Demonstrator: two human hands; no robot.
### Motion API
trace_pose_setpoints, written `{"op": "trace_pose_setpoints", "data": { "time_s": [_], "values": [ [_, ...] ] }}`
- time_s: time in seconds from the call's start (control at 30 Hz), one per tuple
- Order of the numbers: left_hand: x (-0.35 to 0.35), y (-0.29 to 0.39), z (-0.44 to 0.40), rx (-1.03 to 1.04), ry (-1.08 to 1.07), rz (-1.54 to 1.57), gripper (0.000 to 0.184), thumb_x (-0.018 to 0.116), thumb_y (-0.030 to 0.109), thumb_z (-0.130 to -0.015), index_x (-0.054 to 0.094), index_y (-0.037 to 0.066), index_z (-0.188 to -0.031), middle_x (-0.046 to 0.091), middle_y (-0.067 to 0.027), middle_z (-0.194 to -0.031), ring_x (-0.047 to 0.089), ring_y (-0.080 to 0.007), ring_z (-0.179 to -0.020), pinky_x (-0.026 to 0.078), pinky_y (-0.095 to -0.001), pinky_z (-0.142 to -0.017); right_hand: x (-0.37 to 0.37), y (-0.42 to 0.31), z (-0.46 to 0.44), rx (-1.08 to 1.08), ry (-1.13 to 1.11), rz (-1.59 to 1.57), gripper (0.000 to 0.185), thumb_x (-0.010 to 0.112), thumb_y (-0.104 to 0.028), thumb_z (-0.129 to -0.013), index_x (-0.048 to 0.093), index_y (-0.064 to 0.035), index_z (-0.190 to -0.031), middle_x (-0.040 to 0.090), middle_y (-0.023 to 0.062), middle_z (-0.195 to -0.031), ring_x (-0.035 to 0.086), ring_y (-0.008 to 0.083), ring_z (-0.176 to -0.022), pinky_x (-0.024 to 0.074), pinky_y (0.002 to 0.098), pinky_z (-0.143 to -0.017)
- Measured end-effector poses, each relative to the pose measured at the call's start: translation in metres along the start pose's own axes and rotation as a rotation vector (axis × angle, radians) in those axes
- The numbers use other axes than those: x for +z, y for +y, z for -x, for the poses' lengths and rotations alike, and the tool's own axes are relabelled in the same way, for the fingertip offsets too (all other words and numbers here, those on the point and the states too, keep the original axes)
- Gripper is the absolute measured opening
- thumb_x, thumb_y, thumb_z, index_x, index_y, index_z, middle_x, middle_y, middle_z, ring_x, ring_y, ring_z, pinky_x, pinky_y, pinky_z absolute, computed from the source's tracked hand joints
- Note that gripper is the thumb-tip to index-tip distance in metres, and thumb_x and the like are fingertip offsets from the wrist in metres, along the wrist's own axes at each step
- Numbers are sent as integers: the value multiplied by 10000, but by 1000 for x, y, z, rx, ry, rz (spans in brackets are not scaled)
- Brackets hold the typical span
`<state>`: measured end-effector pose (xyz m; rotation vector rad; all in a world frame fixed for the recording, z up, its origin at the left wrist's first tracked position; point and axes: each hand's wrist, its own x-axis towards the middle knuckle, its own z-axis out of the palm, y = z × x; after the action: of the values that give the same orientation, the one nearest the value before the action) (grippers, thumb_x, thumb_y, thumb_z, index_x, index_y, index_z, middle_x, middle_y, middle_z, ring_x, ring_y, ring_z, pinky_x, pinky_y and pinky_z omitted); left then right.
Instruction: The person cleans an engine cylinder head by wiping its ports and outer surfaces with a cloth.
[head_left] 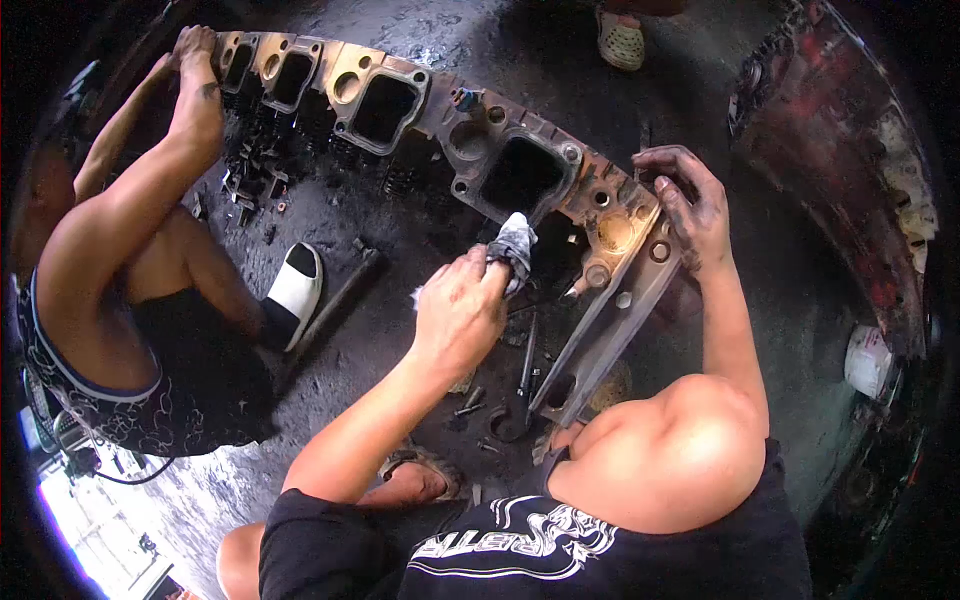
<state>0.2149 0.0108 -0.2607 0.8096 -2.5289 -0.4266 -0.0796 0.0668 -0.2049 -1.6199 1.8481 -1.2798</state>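
Note:
A long metal engine casting (pixel 450 125) with large rectangular ports runs from the upper left to the right. Bunched in my left hand (pixel 465 305) is a grimy white rag (pixel 515 245), its tip at the lower edge of the nearest port. My left fingers are closed round the cloth. At the casting's right end is my right hand (pixel 695 205), blackened with grease, fingers curled over the end and thumb against it. An angled metal bracket (pixel 610 325) extends down from that end toward my knee.
At the left a crouching co-worker's hand (pixel 195 45) rests on the casting's far end. Loose bolts and tools (pixel 530 355) lie on the dark, oily floor below. A rusty red metal panel (pixel 825 130) stands at the right, near a white container (pixel 868 360). Another person's shoe (pixel 620 40) is at the top.

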Motion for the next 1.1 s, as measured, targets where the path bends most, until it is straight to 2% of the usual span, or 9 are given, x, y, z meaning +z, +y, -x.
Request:
{"op": "trace_pose_setpoints", "data": {
  "time_s": [0.1,0.17,0.33,0.47,0.5,0.6,0.77,0.97,1.1],
  "values": [
    [-8,-20,-3,93,9,-88,190,661,92,-720,604,72,-900,645,-182,-1067,641,-301,-891,507,-416,-737,-1,3,0,13,-2,-22,212,603,-82,-886,675,33,-1050,678,132,-1019,674,222,-973,504,328,-907],
    [-10,-40,-3,34,52,-218,212,678,133,-716,612,81,-910,636,-165,-1034,638,-290,-903,495,-403,-712,-1,7,1,26,4,-48,213,607,-85,-887,675,31,-1051,679,133,-1020,673,223,-973,505,329,-905],
    [12,-7,9,13,47,-16,203,674,68,-723,600,50,-911,641,-200,-1080,641,-332,-899,515,-461,-785,-2,1,-1,-13,-5,35,210,617,-87,-883,676,38,-1041,678,139,-1011,670,231,-967,500,329,-896],
    [-9,-30,-1,75,-7,-160,191,681,129,-715,598,76,-879,638,-185,-1073,635,-317,-885,505,-437,-736,-2,4,-3,-44,-4,33,198,624,-80,-879,676,40,-1028,673,140,-993,666,226,-965,494,322,-890],
    [-16,-32,-6,-18,-64,-137,168,671,124,-728,601,66,-870,639,-187,-1064,632,-318,-877,504,-436,-727,-3,5,-2,-60,0,43,196,624,-77,-880,676,40,-1027,672,140,-990,666,224,-965,494,320,-889],
    [8,-6,7,-60,60,-70,198,664,80,-721,594,42,-902,644,-213,-1096,649,-334,-910,519,-442,-772,-2,5,-2,-39,-3,43,187,623,-70,-882,674,43,-1022,669,136,-975,666,221,-964,493,318,-888],
    [-5,-17,-4,78,-28,-117,270,688,101,-696,608,69,-952,649,-190,-1130,647,-308,-949,512,-422,-807,-3,1,-2,-63,9,21,180,624,-72,-886,674,39,-1019,660,134,-963,669,216,-944,501,318,-868],
    [-42,-21,-40,17,-109,-257,218,652,109,-761,625,97,-977,628,-125,-970,651,-292,-897,504,-416,-743,-5,-2,0,-34,7,30,174,625,-66,-888,673,38,-1019,661,132,-975,670,207,-930,507,311,-847],
    [-38,-1,-33,-47,-181,-152,209,654,96,-766,613,76,-969,632,-157,-951,661,-330,-857,524,-464,-746,-2,1,2,-45,50,-42,169,628,-54,-875,672,36,-1012,664,141,-967,670,216,-916,507,318,-832]
  ]
}}
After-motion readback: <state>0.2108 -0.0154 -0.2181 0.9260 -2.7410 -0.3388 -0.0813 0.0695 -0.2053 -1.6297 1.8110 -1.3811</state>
